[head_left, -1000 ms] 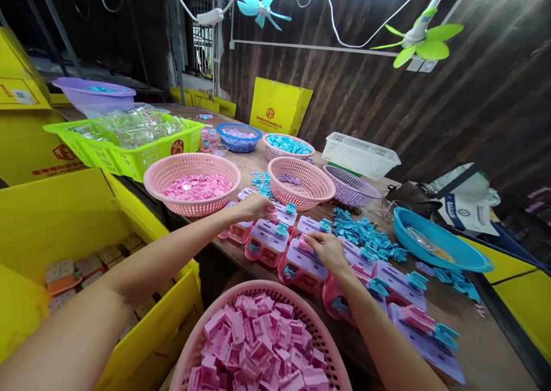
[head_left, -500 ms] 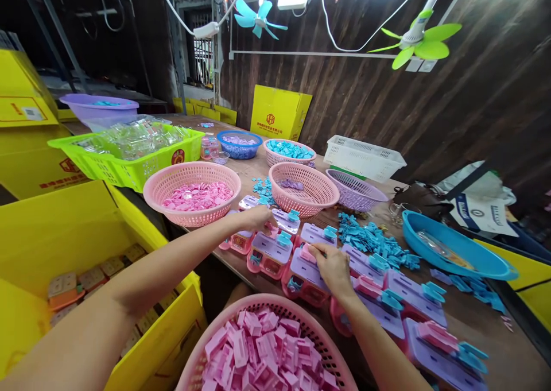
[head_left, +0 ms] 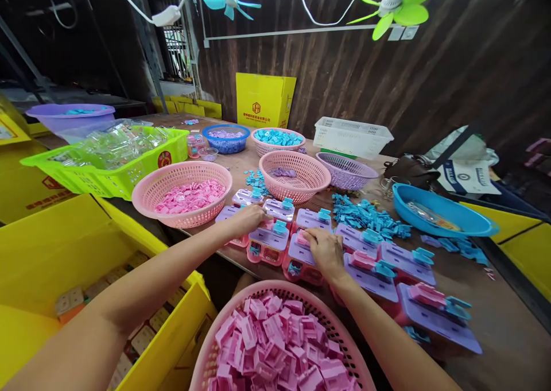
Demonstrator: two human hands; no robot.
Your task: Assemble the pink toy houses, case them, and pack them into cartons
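Rows of pink toy units with purple tops cover the near part of the wooden table. My left hand reaches across with fingers curled, resting on a purple-topped unit near the pink basket of round pink discs. My right hand presses down on another unit, its fingers pinched on a small pink piece. Right below me stands a pink basket full of pink blocks. Loose blue clips lie heaped behind the units.
A yellow carton with packed items stands at my left. A green crate of clear bags, several more baskets, a white tray and a blue basin line the table. Fans hang overhead.
The view shifted slightly down and to the right. My left hand drew back a little over the units. My right hand stayed pressing on the same unit.
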